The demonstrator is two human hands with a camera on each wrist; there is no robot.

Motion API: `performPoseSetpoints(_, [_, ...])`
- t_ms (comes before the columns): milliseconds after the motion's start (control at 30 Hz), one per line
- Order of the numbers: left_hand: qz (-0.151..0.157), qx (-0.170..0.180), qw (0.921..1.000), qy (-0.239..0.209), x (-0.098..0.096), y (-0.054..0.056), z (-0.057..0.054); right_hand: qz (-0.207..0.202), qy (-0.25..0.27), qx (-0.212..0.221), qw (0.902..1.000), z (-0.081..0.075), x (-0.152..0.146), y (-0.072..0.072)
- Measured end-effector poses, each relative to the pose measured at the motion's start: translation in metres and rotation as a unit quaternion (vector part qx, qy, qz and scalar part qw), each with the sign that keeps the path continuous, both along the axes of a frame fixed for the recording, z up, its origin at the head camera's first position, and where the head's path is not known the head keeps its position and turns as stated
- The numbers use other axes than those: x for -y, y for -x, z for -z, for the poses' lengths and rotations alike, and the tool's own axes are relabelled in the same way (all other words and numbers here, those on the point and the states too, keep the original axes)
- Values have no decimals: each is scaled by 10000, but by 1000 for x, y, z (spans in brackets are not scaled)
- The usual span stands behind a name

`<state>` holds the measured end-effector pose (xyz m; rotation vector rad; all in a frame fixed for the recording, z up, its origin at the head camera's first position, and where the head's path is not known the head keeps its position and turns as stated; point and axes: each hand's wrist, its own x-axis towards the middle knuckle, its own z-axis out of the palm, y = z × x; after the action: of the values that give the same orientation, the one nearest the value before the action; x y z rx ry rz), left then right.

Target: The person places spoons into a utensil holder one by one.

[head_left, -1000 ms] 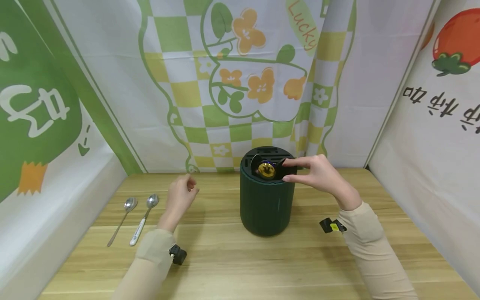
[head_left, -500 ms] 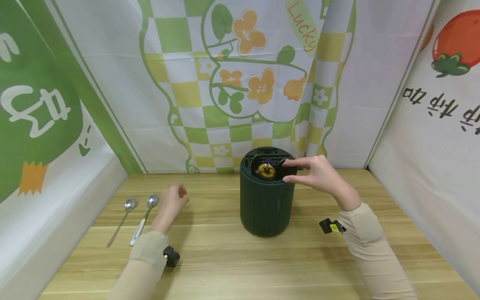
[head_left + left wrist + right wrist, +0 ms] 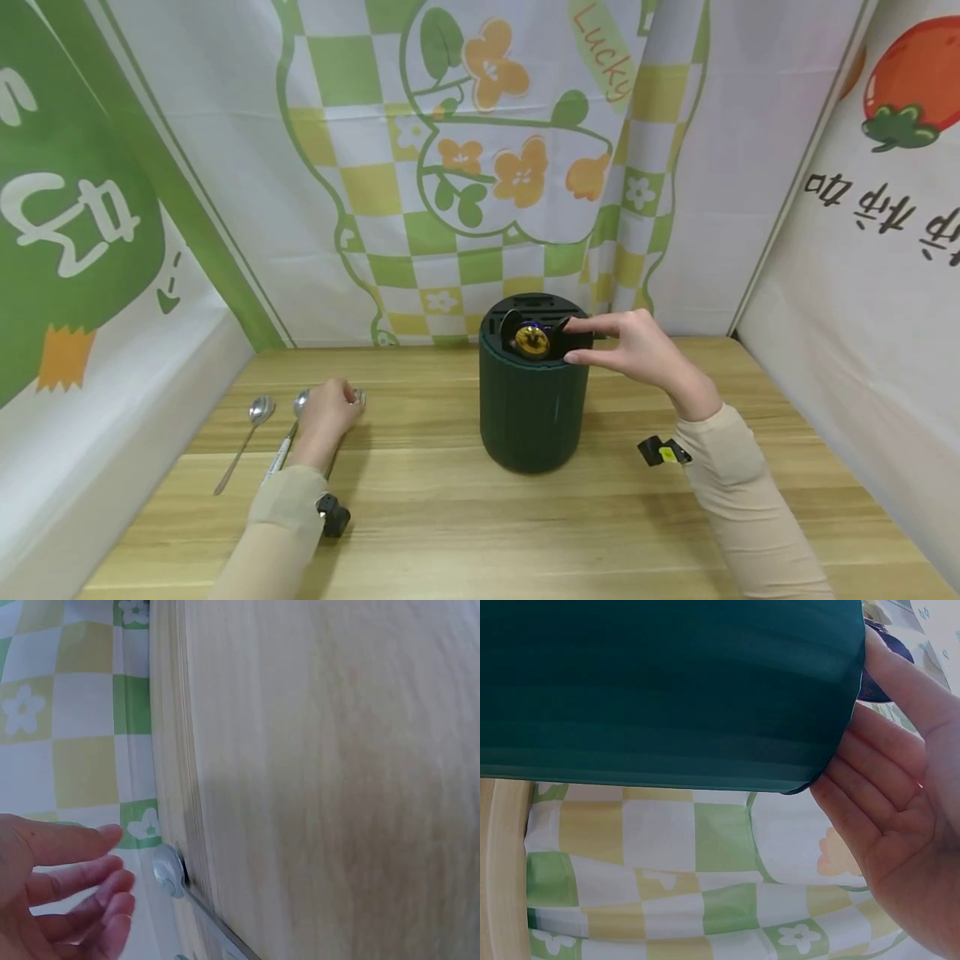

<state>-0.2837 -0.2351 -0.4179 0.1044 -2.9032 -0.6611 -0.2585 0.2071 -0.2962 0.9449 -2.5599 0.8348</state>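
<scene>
A dark green utensil holder (image 3: 534,417) with a black slotted top (image 3: 534,302) stands on the table. A shiny gold spoon-like head (image 3: 532,341) and dark rounded utensil heads (image 3: 512,325) poke out of it. My right hand (image 3: 648,354) grips its right rim, thumb in front and the index finger reaching across the top. In the left wrist view, my left hand (image 3: 67,896) has loosely bent fingers with nothing between them. Just past its fingertips lies a metal spoon (image 3: 169,871), which the head view shows partly hidden beneath that hand.
Two more spoons lie to the left: a plain metal spoon (image 3: 260,408) and a white-handled spoon (image 3: 279,457), partly behind my left hand. The wooden table (image 3: 450,517) ends against a checked curtain (image 3: 480,258) at the back, with printed cloth walls on both sides.
My left hand has moved left and a little down, and a spoon's head now shows at its right. My right hand has stayed at the holder's rim.
</scene>
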Motion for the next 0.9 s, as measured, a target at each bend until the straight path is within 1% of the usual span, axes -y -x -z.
performPoseSetpoints(133, [-43, 235, 9996, 129, 4, -2, 0, -3, 16, -11, 10000, -1, 0, -1])
performPoseSetpoints(367, [-17, 811, 9960, 372, 6, -8, -2, 2, -6, 13, 10000, 0, -1, 0])
performPoseSetpoints(467, [-34, 955, 9944, 453, 7, -8, -1, 16, -29, 59, 10000, 0, -1, 0])
performPoseSetpoints(667, [-126, 1114, 9927, 444, 7, -7, 1, 15, -38, 74, 10000, 0, -1, 0])
performPoseSetpoints(900, [-181, 1105, 9925, 496, 6, -6, 3, 14, -34, 100, 9999, 0, -1, 0])
